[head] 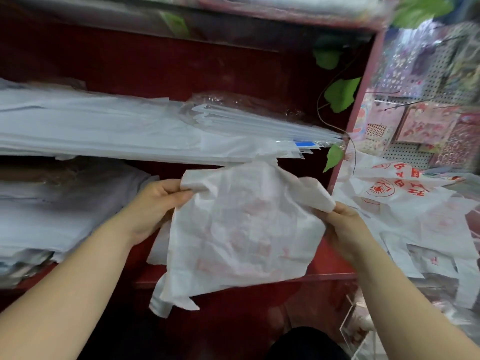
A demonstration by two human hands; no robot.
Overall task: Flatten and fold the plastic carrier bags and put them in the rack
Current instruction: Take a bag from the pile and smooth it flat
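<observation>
Red-painted rack [181, 61] fills the background in front of you, with a dark red back panel and shelves running across.

- Far left, middle shelf: stack of folded white bags [91, 128], lying flat and reaching toward the centre.
- Lower left, shelf beneath: second stack [52, 216] of pale folded plastic, blurred, so its contents can't be made out.
- Left of centre: your left hand [155, 203], its grip closed on the upper left corner of the bag, thumb on top and fingers curled beneath.
- Centre: carrier bag [244, 229], white with faint red print, crumpled and partly folded. You hold it in the air in front of the lower shelf opening, and its bottom corner hangs down.
- Centre, middle shelf, above the bag: clear sleeves [259, 123] with a blue tab, lying on the right end of the white stack.
- Right of centre: your right hand [345, 227], its grip pinching the bag's upper right edge.
- By the rack's right post: green leaves [340, 94] on a thin stem.
- Right of the rack: loose pile of bags [405, 203], white with red print, unfolded and overlapping on the surface.
- Far right: pegboard [428, 63] hung with patterned packets [426, 126].
</observation>
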